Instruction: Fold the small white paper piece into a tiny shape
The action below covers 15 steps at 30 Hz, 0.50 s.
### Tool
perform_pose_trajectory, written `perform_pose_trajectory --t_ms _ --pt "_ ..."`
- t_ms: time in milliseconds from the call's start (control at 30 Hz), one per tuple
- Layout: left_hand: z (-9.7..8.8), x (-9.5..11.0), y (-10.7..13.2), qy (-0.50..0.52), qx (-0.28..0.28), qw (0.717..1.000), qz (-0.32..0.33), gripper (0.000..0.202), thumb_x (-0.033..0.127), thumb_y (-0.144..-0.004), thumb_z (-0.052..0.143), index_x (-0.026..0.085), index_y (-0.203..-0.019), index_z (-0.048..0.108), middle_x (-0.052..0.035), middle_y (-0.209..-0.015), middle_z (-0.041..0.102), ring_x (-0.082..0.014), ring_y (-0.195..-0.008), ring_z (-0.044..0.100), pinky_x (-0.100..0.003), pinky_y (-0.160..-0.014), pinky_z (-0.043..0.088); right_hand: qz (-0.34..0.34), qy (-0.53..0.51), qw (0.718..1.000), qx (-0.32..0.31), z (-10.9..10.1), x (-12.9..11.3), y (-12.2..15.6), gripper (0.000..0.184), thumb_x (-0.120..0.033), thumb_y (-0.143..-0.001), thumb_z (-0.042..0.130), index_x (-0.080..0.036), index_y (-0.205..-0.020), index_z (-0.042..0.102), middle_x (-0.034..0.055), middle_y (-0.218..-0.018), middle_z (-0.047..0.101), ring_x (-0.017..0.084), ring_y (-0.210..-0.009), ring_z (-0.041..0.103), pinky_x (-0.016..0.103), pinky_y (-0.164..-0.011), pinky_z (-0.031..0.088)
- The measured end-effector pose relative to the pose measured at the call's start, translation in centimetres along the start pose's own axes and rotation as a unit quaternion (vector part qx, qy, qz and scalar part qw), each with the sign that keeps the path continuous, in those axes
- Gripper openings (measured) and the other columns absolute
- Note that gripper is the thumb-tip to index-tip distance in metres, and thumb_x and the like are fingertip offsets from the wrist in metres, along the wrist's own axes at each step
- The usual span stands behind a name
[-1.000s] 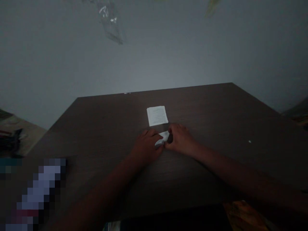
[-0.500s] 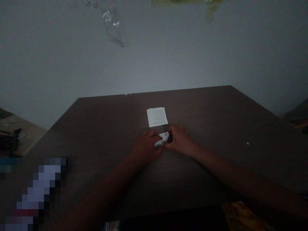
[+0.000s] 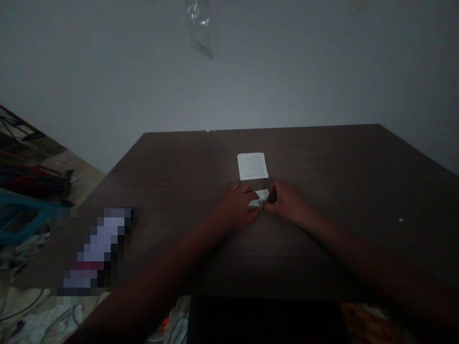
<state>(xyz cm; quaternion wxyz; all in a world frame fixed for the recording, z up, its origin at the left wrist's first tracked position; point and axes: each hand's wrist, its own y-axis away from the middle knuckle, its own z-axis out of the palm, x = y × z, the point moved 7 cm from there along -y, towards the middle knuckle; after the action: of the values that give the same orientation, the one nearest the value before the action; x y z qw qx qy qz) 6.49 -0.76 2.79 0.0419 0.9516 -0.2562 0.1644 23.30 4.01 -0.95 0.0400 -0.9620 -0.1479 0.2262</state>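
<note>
A small piece of printed white paper (image 3: 261, 195), partly covered by fingers, sits on the dark brown table between my hands. My left hand (image 3: 234, 206) holds its left side, with thumb and fingers closed on it. At the paper's right end, my right hand (image 3: 287, 201) pinches with thumb and forefinger curled round. Whether the paper is folded is hard to make out in the dim light. Just beyond my hands lies a stack of white printed paper sheets (image 3: 253, 166), flat and roughly squared, touched by neither hand.
On the left of the table (image 3: 340, 157) lies a blurred-out oblong object (image 3: 102, 243) with a pale face. A tiny white scrap (image 3: 400, 220) is at the right. Behind stands a wall with a clear plastic bag (image 3: 202, 28). Something blue (image 3: 32, 210) stands beyond the left edge.
The view has turned left and slightly down, so everything appears shifted right and more floor shows at left. Both hands stay on the small paper, with little change of grip.
</note>
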Motion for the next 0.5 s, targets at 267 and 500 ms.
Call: perform_pose_trajectory --t_ms 267,500 --pt "0.1 -0.4 -0.1 -0.002 -0.014 1.000 -0.013 0.031 0.028 -0.109 0.079 0.017 -0.137 0.084 -0.0153 -0.145 0.077 -0.0360 -0.138 0.071 -0.053 -0.126 0.056 0.030 0.009 0.999 -0.018 -0.4 -0.7 0.1 0.032 -0.033 -0.084 0.093 -0.027 -0.096 0.064 0.0114 -0.109 0.076 0.038 -0.110 0.072 0.048 -0.090 0.052" --pt "0.2 -0.9 -0.1 -0.002 0.001 1.000 0.009 0.030 0.031 -0.108 0.079 0.022 -0.136 0.084 -0.0134 -0.143 0.078 -0.0364 -0.135 0.073 -0.059 -0.125 0.059 0.061 0.017 0.998 -0.004 -0.9 0.4 -0.9 0.033 -0.035 -0.087 0.091 -0.028 -0.092 0.059 0.0124 -0.110 0.076 0.039 -0.113 0.072 0.050 -0.095 0.054"
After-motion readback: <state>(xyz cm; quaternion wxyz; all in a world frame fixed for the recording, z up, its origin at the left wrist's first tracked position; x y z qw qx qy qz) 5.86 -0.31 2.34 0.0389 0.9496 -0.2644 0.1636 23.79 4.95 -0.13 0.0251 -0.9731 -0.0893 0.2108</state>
